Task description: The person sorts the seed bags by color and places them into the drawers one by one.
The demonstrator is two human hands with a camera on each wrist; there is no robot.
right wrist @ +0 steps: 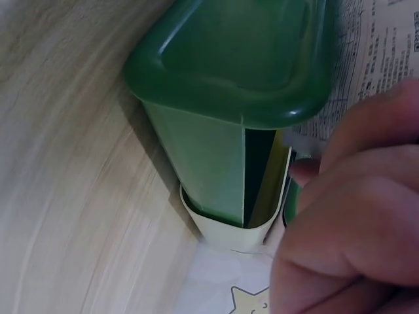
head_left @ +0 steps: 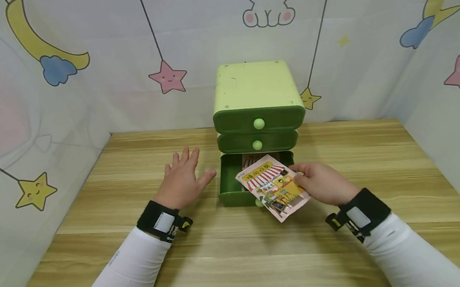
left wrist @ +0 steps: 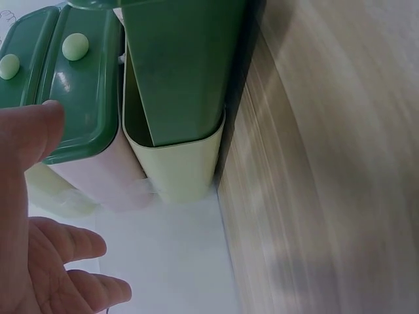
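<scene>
A flat pink packet (head_left: 275,186) with a striped-awning shop picture is pinched at its right edge by my right hand (head_left: 323,182). It hangs tilted over the pulled-out bottom drawer (head_left: 230,180) of a small green chest (head_left: 256,86). Inside that drawer lies another printed packet (head_left: 252,159), partly hidden. The right wrist view shows the held packet's back, covered in small print (right wrist: 383,55), beside the drawer front (right wrist: 229,65). My left hand (head_left: 181,179) is left of the drawer, fingers spread and holding nothing; its thumb points toward the chest.
The two upper drawers, with round pale knobs (head_left: 259,123), are pushed in. Under everything is a wood-grain table (head_left: 240,261). Behind it hangs a white cloth backdrop (head_left: 117,80) with stars and moons. Each wrist wears a black strap (head_left: 158,220).
</scene>
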